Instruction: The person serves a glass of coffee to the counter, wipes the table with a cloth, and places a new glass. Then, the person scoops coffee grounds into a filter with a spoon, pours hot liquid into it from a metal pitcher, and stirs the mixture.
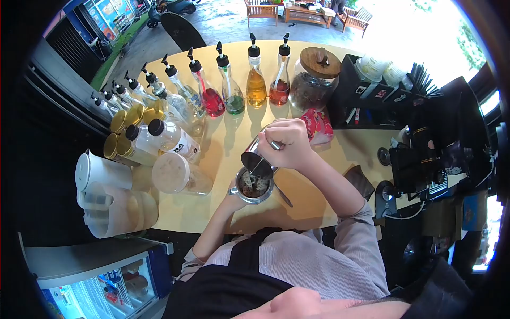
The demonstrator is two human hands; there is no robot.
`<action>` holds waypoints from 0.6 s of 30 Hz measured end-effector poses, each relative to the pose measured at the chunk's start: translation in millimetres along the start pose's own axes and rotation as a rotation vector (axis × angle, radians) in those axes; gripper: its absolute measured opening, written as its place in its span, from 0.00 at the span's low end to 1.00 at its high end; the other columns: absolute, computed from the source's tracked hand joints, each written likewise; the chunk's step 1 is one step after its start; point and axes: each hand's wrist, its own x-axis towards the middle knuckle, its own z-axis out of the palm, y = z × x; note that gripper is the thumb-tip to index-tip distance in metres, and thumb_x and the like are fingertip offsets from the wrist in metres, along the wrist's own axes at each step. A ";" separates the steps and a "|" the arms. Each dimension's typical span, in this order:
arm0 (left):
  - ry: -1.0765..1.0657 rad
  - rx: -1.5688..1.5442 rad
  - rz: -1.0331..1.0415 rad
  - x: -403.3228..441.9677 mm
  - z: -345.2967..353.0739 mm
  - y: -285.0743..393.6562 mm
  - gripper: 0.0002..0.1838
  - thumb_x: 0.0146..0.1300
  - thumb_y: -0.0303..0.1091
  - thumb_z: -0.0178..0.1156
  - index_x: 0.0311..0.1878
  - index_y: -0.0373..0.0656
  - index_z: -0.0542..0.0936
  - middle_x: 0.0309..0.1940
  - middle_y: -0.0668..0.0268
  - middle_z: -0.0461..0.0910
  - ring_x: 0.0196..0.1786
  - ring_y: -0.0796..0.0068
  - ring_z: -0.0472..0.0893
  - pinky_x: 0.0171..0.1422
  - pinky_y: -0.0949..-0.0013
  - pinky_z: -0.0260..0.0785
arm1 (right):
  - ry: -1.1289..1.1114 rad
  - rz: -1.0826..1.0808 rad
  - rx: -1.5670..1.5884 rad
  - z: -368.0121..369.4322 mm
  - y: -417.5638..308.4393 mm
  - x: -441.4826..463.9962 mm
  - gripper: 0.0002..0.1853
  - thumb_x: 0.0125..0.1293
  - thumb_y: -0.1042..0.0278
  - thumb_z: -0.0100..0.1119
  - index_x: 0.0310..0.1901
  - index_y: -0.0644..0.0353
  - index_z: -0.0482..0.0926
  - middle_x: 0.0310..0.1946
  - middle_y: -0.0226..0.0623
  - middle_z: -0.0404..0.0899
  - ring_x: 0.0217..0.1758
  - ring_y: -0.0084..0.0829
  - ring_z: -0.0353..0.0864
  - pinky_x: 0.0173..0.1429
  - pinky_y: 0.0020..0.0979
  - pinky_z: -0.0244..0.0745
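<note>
My right hand (288, 139) is closed round the handle of a shiny metal pitcher (254, 158). That pitcher is tipped mouth-down over a second metal pitcher (258, 200), and a thin stream seems to run between them. Dark liquid with pale pieces or foam shows inside the lower pitcher. My left hand (232, 202) grips the lower pitcher from its left side, its fingers partly hidden behind the metal. Just right of the lower pitcher, a spoon-like utensil (285, 195) lies on the wooden table (313, 199).
Pump bottles of coloured syrup (213, 103) curve along the table's back and left. A wood-lidded jar (313, 85), a pink packet (317, 127) and a black organizer (366, 101) stand back right. Lidded jars (178, 174) and plastic jugs (119, 212) crowd the left.
</note>
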 end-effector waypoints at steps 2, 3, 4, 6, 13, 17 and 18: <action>-0.009 0.016 -0.001 -0.8 -1.7 -3.7 0.34 0.44 0.35 0.76 0.56 0.40 0.73 0.48 0.64 0.81 0.49 0.73 0.80 0.56 0.67 0.74 | -0.021 -0.001 -0.025 1.5 -0.3 2.2 0.20 0.52 0.75 0.60 0.09 0.59 0.61 0.07 0.33 0.60 0.10 0.32 0.64 0.18 0.30 0.61; -0.008 0.030 0.000 -0.4 -2.4 -5.9 0.34 0.44 0.35 0.76 0.55 0.40 0.73 0.47 0.64 0.81 0.48 0.73 0.81 0.55 0.67 0.74 | -0.022 -0.008 -0.016 2.9 -0.2 3.1 0.20 0.51 0.75 0.60 0.09 0.58 0.62 0.07 0.33 0.60 0.10 0.32 0.64 0.18 0.30 0.61; -0.007 0.045 0.000 -0.5 -3.0 -7.7 0.33 0.44 0.36 0.76 0.55 0.40 0.74 0.47 0.65 0.81 0.48 0.73 0.81 0.55 0.67 0.74 | -0.023 -0.016 -0.007 4.1 -0.1 3.7 0.19 0.51 0.75 0.60 0.09 0.58 0.62 0.07 0.33 0.59 0.10 0.32 0.64 0.19 0.30 0.61; -0.004 0.072 -0.014 -2.6 -2.7 -1.1 0.33 0.44 0.36 0.76 0.55 0.41 0.74 0.47 0.65 0.81 0.48 0.74 0.80 0.55 0.67 0.74 | -0.035 -0.017 -0.009 5.8 0.3 4.3 0.19 0.51 0.75 0.60 0.09 0.58 0.63 0.07 0.33 0.60 0.10 0.32 0.64 0.19 0.30 0.61; 0.009 0.089 -0.036 -4.7 -2.9 -6.5 0.32 0.44 0.37 0.76 0.55 0.42 0.75 0.48 0.65 0.80 0.50 0.73 0.80 0.56 0.66 0.73 | -0.047 -0.065 0.064 12.6 -4.6 7.7 0.20 0.51 0.79 0.58 0.10 0.58 0.60 0.08 0.32 0.59 0.10 0.32 0.61 0.17 0.30 0.55; -0.014 0.070 -0.047 -6.5 -5.7 -20.3 0.32 0.44 0.37 0.76 0.54 0.43 0.75 0.48 0.66 0.80 0.50 0.73 0.79 0.56 0.66 0.72 | -0.054 -0.072 0.091 12.6 -8.9 7.7 0.19 0.51 0.79 0.58 0.10 0.59 0.60 0.08 0.32 0.59 0.10 0.32 0.61 0.17 0.30 0.55; -0.021 0.100 -0.059 -6.6 -5.7 -14.9 0.31 0.45 0.37 0.76 0.54 0.43 0.75 0.48 0.66 0.80 0.50 0.73 0.80 0.56 0.67 0.73 | -0.069 -0.060 0.077 12.1 -9.4 6.6 0.18 0.51 0.78 0.59 0.10 0.59 0.62 0.08 0.32 0.59 0.10 0.33 0.62 0.18 0.30 0.58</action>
